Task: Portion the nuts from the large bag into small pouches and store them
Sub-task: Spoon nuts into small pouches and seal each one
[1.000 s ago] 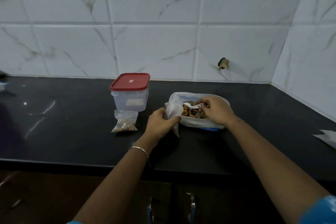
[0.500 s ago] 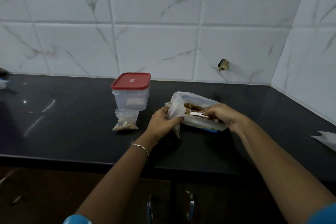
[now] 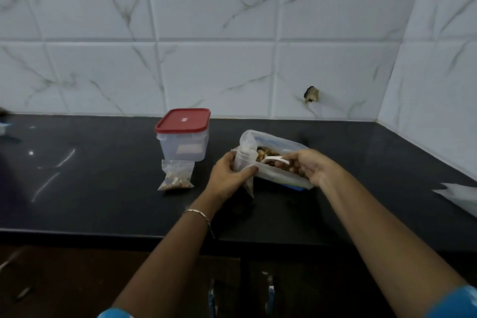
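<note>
There was one large bag (image 3: 284, 178) of nuts (image 3: 261, 154), one white spoon (image 3: 275, 160) and one clear container (image 3: 183, 146) with one red lid (image 3: 182, 120). Small pouches numbered two: one filled pouch (image 3: 176, 175) on the surface (image 3: 103, 188) and one held pouch (image 3: 242, 160). Two hands showed, the left hand (image 3: 227, 178) and the right hand (image 3: 307, 166), with one bracelet (image 3: 198, 214).

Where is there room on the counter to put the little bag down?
The black countertop is bare left of the red-lidded clear plastic box and the filled small clear pouch, and right of the large clear bag of nuts. The middle is crowded by the left hand and right hand.
</note>
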A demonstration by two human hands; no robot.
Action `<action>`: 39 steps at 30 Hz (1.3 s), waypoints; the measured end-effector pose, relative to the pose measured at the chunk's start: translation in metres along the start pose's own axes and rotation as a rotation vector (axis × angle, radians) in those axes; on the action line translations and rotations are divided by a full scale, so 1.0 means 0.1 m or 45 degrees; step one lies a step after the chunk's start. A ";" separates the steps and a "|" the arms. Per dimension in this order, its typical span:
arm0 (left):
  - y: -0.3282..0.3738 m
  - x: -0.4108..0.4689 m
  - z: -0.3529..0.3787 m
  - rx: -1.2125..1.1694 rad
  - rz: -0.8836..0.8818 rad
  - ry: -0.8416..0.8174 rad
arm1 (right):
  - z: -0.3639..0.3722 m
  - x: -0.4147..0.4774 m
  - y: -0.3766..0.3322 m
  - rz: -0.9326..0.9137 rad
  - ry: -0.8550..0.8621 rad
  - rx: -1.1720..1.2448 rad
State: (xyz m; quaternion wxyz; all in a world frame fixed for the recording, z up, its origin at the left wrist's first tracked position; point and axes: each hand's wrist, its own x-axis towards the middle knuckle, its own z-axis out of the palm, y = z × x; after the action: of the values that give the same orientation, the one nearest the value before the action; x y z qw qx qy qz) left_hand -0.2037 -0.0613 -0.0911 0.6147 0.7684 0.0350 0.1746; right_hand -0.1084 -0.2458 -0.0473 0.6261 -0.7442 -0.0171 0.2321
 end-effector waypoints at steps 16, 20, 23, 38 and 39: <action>-0.04 0.01 0.01 0.307 0.108 0.130 | -0.16 -0.43 -0.17 -0.046 -0.092 0.043; -0.03 0.01 0.01 0.308 0.120 0.114 | -0.13 -0.47 -0.26 -0.103 -0.132 -0.020; -0.05 0.02 0.00 0.319 0.112 0.107 | -0.03 -0.57 -0.34 -0.169 -0.119 -0.137; -0.08 0.05 0.02 0.333 0.086 0.185 | 0.32 -0.66 -0.21 -1.201 0.299 -1.506; -0.08 0.05 0.02 0.318 0.088 0.187 | 0.32 -0.67 -0.20 -1.259 0.335 -1.541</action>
State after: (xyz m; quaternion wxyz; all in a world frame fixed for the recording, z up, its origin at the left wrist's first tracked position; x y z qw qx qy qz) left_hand -0.1972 -0.0597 -0.0979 0.5038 0.8248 0.0748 0.2458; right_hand -0.1740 -0.2329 -0.0100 0.1401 -0.8828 -0.3947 -0.2127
